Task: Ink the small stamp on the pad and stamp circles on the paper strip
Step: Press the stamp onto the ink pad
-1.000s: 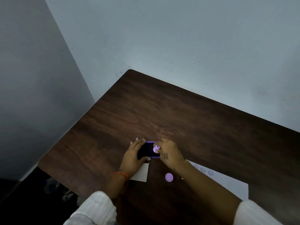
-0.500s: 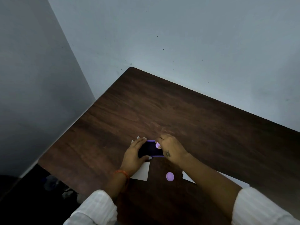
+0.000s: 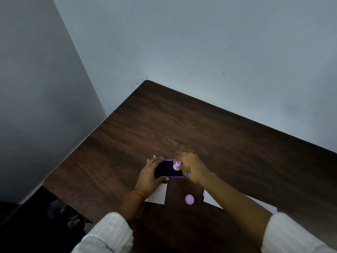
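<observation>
A purple-framed ink pad [image 3: 168, 169] with a dark inking surface lies on the brown table [image 3: 182, 128]. My left hand [image 3: 150, 175] grips its left end, fingers over the far and near edges. My right hand [image 3: 191, 168] pinches a small lilac stamp [image 3: 176, 165] and holds it down on the pad's right part. A white paper strip [image 3: 211, 199] lies at the lower right, mostly hidden under my right forearm; no stamped circles show.
A round lilac cap [image 3: 189, 199] sits on the table near me. A second white paper piece [image 3: 158, 196] lies under my left wrist. The table's left edge drops to a dark floor; walls meet at the far corner.
The stamp stays on the pad's right part while my right hand shifts slightly over it. My right forearm now covers the strip's printed circles seen a second ago.
</observation>
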A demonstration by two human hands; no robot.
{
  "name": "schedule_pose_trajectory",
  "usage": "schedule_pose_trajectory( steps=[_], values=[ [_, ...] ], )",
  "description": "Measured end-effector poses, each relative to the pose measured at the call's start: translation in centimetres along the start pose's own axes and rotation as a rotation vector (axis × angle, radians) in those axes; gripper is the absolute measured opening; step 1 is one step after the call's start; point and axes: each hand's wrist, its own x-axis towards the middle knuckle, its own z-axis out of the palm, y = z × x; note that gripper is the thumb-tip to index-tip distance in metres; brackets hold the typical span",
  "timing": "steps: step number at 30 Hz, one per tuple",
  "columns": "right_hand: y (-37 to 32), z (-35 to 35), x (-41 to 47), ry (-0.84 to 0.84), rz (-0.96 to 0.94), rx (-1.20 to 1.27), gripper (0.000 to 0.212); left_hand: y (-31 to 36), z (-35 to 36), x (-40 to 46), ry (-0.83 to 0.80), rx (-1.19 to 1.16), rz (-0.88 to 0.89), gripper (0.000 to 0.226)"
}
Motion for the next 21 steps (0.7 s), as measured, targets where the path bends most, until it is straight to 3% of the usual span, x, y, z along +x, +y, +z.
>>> schedule_pose_trajectory(
  steps=[6,11,17,21],
  values=[
    [-0.5,1.9,-0.8,0.028,-0.056,-0.187,0.028,-0.4,0.1,0.0,-0.002,-0.002,-0.008,0.073],
    [-0.9,2.7,-0.8,0.083,0.031,-0.155,0.033,-0.5,0.2,0.1,0.005,-0.013,0.000,0.073],
    [0.7,2.0,-0.3,0.008,-0.125,-0.189,0.031,-0.5,0.3,0.2,0.000,-0.005,-0.009,0.072],
    [-0.1,2.4,-0.2,0.091,-0.010,-0.078,0.028,-0.4,0.2,0.2,0.002,0.003,-0.019,0.073]
  ],
)
